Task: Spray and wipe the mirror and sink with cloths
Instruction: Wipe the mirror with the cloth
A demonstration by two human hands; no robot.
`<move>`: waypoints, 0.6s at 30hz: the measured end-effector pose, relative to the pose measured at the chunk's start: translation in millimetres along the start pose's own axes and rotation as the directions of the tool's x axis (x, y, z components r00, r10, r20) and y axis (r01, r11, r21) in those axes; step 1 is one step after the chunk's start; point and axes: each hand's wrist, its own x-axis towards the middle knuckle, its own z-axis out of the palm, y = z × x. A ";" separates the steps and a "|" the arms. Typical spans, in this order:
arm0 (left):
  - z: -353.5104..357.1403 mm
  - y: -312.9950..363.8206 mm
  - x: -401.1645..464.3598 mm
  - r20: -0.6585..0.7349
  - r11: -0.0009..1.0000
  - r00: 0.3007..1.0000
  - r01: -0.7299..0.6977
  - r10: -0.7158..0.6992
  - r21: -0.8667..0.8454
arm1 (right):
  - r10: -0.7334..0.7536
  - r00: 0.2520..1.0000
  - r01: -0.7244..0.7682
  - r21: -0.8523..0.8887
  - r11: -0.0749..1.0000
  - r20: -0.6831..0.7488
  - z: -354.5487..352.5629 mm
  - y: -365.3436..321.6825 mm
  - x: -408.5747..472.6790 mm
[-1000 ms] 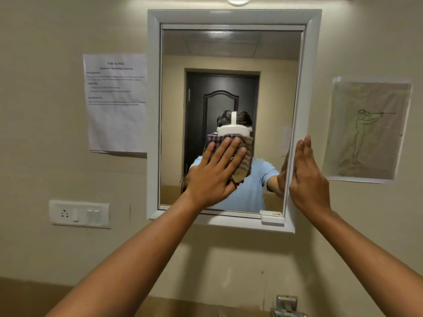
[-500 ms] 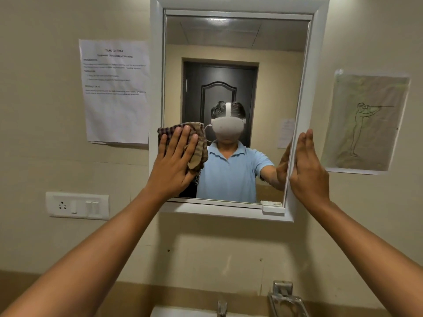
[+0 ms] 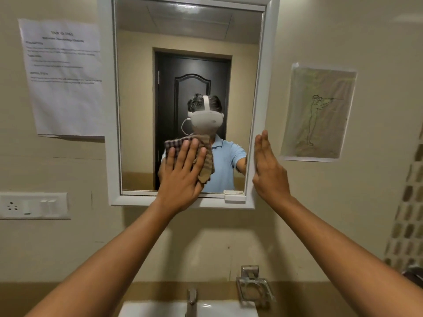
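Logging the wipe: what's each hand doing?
Left hand: open, flat fingers pressing the cloth on the mirror.
Right hand: open, against the mirror frame.

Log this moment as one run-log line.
left hand: presses checked brown cloth on white-framed mirror | right hand: flat against frame edge

Two hands are up at the wall, the left hand (image 3: 183,177) and the right hand (image 3: 270,172), and there is one mirror (image 3: 187,42) between and above them, with one checked cloth (image 3: 206,163) under the left hand's fingers. Two sheets hang on the wall, one printed paper (image 3: 64,78) out beyond the left hand and one line drawing (image 3: 318,113) just beyond the right hand, and one switch plate (image 3: 34,205) sits below and outside the left hand. Beneath both hands there is one sink (image 3: 217,310) with one tap (image 3: 191,300), and one metal soap holder (image 3: 254,289) below the right hand.
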 end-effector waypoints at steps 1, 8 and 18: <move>0.1 13.7 8.6 -0.010 1.000 1.000 -0.013 0.013 -0.005 | -0.009 1.000 0.009 0.004 1.000 0.006 -0.8 1.7 -0.7; -6.5 80.0 55.0 -0.034 0.995 0.996 -0.079 0.077 -0.058 | -0.079 0.997 0.079 0.017 0.997 0.019 -6.6 10.3 -9.1; -0.1 79.1 29.8 0.052 0.975 0.987 -0.140 0.152 -0.174 | -0.126 0.992 0.127 0.057 0.990 -0.012 -2.8 17.8 -13.4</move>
